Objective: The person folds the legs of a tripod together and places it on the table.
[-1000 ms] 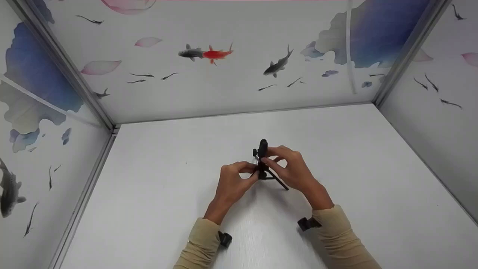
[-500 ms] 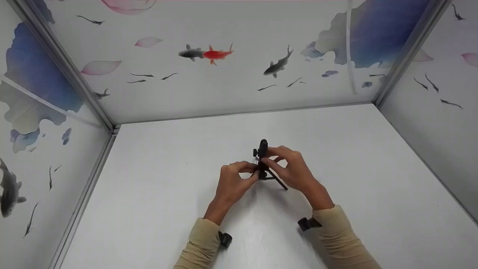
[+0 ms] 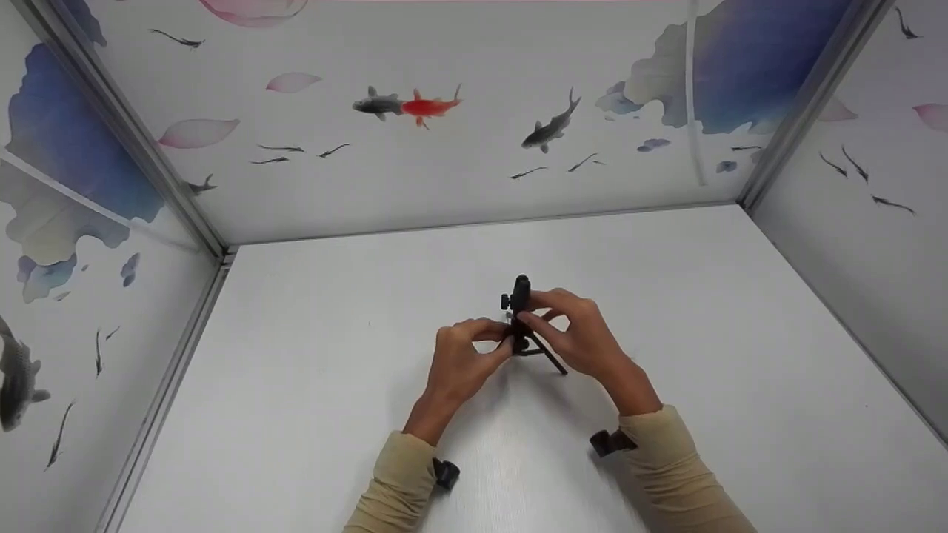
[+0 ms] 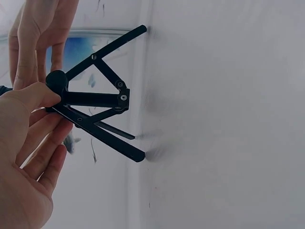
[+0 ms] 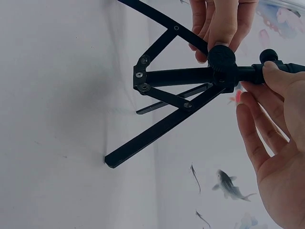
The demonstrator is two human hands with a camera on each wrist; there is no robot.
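Black tripod (image 3: pixel 522 332), legs spread, is just below and right of centre in the head view; the left hand (image 3: pixel 463 359) pinches its collar (image 5: pixel 229 82) between thumb and fingers, the right hand (image 3: pixel 589 340) its upper column (image 5: pixel 247 73). White tabletop (image 3: pixel 333 414) stretches widely leftward and rightward, its rear edge (image 3: pixel 485 224) well apart above the hands.

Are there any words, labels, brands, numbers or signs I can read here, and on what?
None: no word, label, brand, number or sign can be read in any view.
Black tripod: no lettering can be read; its round knob is too dark to tell whether it bears any.
Walls: only pictures, such as a red fish and pink petals, no writing.
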